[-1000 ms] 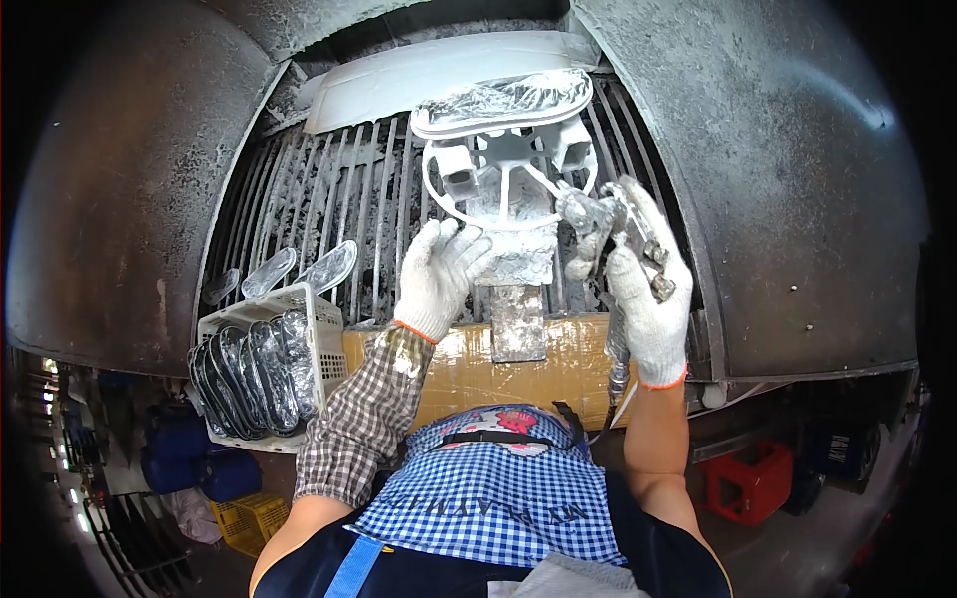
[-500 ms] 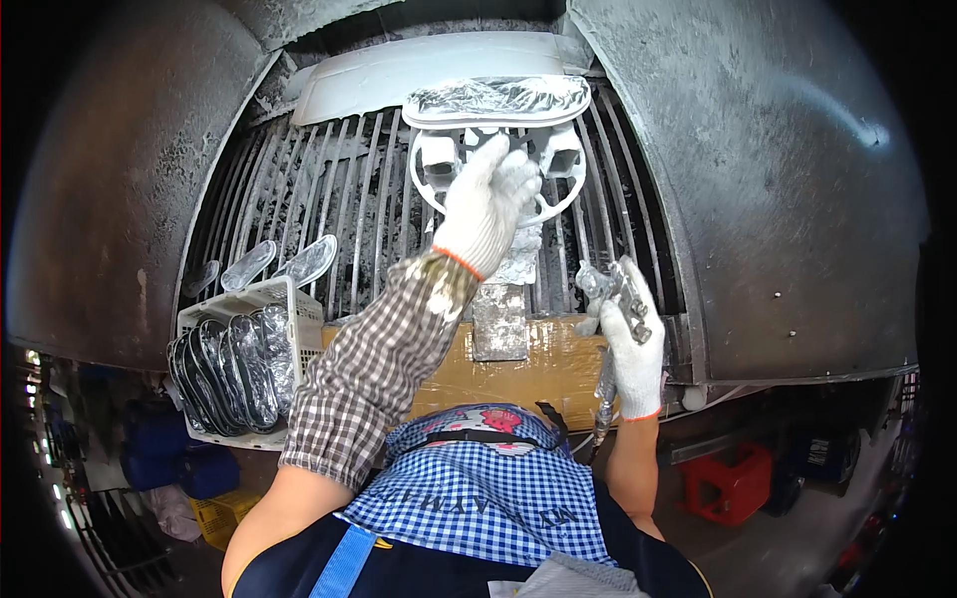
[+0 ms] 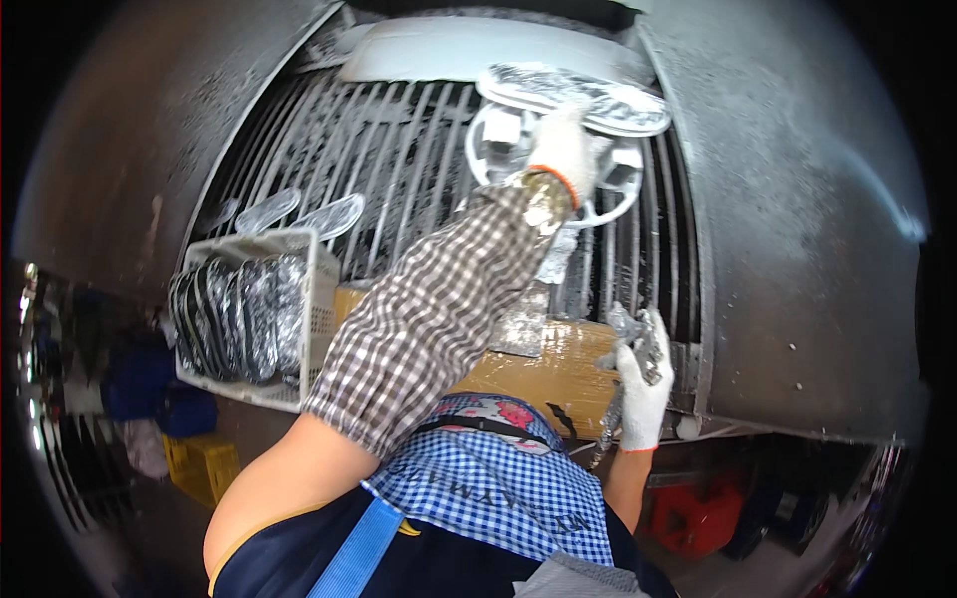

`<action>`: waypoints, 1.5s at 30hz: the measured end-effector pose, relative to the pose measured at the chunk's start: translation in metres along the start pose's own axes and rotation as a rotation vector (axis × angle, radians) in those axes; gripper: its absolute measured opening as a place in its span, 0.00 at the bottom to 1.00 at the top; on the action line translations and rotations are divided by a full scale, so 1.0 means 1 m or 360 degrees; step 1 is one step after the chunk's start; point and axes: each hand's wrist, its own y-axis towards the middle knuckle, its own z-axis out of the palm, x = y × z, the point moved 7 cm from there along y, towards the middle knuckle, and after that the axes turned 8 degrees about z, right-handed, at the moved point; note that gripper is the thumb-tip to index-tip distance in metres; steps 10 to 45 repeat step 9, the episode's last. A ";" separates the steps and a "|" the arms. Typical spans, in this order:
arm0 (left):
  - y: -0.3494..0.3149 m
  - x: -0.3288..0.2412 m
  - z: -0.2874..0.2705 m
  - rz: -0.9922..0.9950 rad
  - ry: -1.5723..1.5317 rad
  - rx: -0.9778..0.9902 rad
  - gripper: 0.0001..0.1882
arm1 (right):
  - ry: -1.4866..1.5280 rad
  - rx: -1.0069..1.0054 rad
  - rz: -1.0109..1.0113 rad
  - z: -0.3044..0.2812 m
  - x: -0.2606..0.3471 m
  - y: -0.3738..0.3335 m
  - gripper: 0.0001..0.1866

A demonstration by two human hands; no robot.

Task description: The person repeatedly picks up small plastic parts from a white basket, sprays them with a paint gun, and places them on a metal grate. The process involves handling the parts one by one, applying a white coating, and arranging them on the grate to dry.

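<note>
A long oval piece (image 3: 638,112) with a white rim and a shiny film-like face lies over a white-coated ring stand (image 3: 632,194) with two blocks. My left hand (image 3: 564,145), in a white knit glove and checked sleeve, reaches to the near edge of the oval piece. Its fingers blend into the white there, so their grip is unclear. At the lower right my gloved right hand (image 3: 646,389) is closed around a paint-crusted spray gun (image 3: 626,329), whose hose runs down beside the wrist.
Metal bars (image 3: 399,130) form the booth floor between tall side panels (image 3: 778,249). A white board (image 3: 488,48) lies across the back. At left, a white crate (image 3: 321,299) holds several upright oval pieces; more ovals (image 3: 334,216) lie behind it. A tape-covered cardboard strip (image 3: 558,374) lines the front.
My left hand has moved forward from over the stand to the oval piece. The oval piece and stand appear farther right and tilted as the view shifts. The right hand keeps the spray gun.
</note>
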 end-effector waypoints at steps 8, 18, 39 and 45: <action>-0.029 -0.139 -0.056 0.0197 0.1295 0.0480 0.27 | -0.0006 -0.0053 0.0137 -0.002 -0.011 -0.003 0.34; -0.026 -0.174 -0.072 0.1088 0.1878 0.0349 0.21 | -0.0022 -0.0003 0.0206 0.001 -0.012 -0.002 0.36; -0.026 -0.174 -0.072 0.1088 0.1878 0.0349 0.21 | -0.0022 -0.0003 0.0206 0.001 -0.012 -0.002 0.36; -0.026 -0.174 -0.072 0.1088 0.1878 0.0349 0.21 | -0.0022 -0.0003 0.0206 0.001 -0.012 -0.002 0.36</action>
